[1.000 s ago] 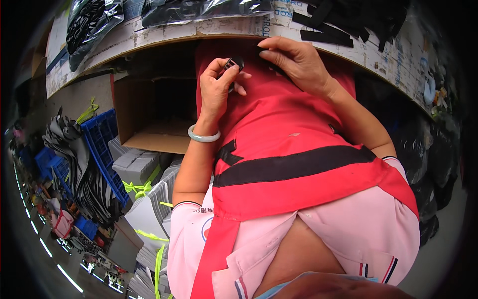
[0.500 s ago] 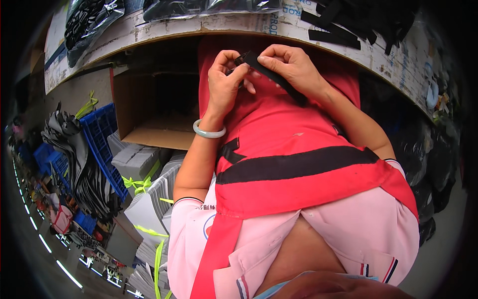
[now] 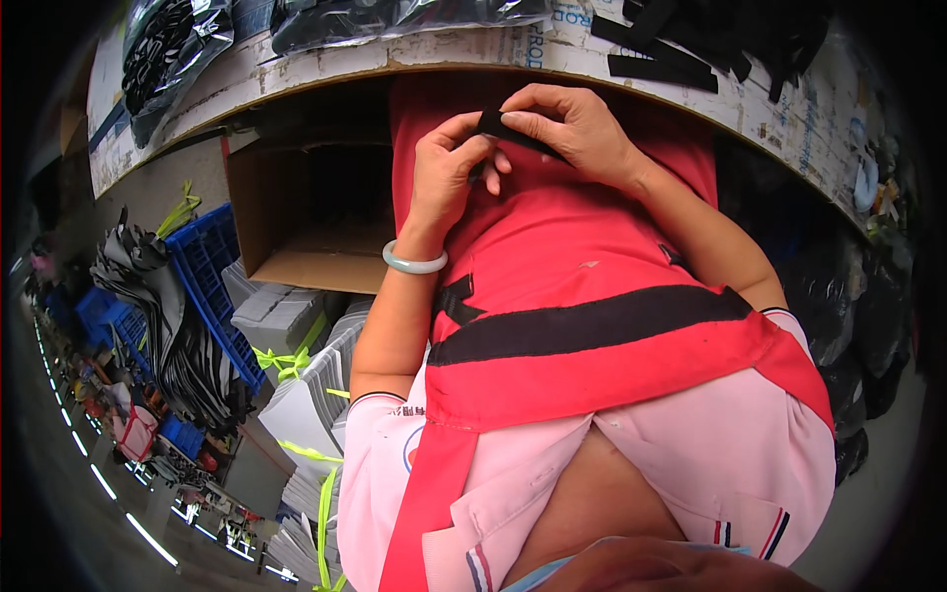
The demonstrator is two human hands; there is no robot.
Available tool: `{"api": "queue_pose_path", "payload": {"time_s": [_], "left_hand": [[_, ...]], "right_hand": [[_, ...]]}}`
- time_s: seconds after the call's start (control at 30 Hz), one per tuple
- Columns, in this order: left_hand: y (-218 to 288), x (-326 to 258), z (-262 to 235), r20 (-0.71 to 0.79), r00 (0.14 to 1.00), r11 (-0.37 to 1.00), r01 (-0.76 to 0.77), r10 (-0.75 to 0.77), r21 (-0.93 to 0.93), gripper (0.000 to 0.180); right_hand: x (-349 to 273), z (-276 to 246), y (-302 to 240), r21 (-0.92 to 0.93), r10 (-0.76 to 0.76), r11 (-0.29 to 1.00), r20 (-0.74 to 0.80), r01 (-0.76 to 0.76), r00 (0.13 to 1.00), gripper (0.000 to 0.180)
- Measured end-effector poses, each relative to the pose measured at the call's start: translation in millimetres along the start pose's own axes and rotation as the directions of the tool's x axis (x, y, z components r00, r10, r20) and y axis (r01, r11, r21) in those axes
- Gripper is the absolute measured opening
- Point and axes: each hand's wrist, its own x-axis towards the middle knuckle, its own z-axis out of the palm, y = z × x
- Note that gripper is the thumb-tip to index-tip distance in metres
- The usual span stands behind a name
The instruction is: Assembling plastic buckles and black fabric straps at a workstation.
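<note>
My left hand (image 3: 444,178), with a pale bangle on its wrist, pinches the left end of a black fabric strap (image 3: 531,143) between thumb and forefinger. From the other side my right hand (image 3: 584,133) grips the same strap between thumb and fingers. The strap slants down to the right and passes under my right hand, where its far part is hidden. Both hands are close together over the lap of my red apron (image 3: 552,237), just in front of the table edge. Whatever else lies inside the left fingers is hidden.
Black strips (image 3: 663,73) lie loose on the worn table (image 3: 395,57), beside clear bags (image 3: 178,59) of black pieces. Left of my lap are an open cardboard box (image 3: 316,268), a blue crate (image 3: 212,286) and tied grey stacks (image 3: 306,405). Dark plastic bags (image 3: 838,296) stand at my right.
The strap has been turned to lie flatter, and less of it shows below my right hand. The dark shiny piece seen at my left fingers is now hidden. My left forefinger has straightened toward the strap.
</note>
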Motion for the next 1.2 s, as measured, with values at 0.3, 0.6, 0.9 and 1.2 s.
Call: {"api": "queue_pose_path", "payload": {"time_s": [0.3,0.6,0.9,1.2], "left_hand": [[2,6,6,-0.09,0.995,0.977,-0.028,0.048,0.211,0.012],[-4,15,7,-0.104,0.97,0.976,-0.218,0.218,0.006,0.014],[-11,7,1,-0.117,0.971,0.977,-0.212,0.209,-0.012,0.02],[-15,8,4,-0.207,0.934,0.953,-0.303,0.291,-0.027,0.02]], "right_hand": [[-1,-7,-7,0.048,0.022,0.999,-0.097,-0.018,0.995,0.019],[2,-6,-12,0.113,0.233,0.967,-0.051,-0.226,0.971,0.02],[6,6,-13,0.304,0.324,0.896,0.052,-0.324,0.945,0.021],[10,21,-14,0.672,0.269,0.704,0.048,-0.23,0.962,0.019]]}}
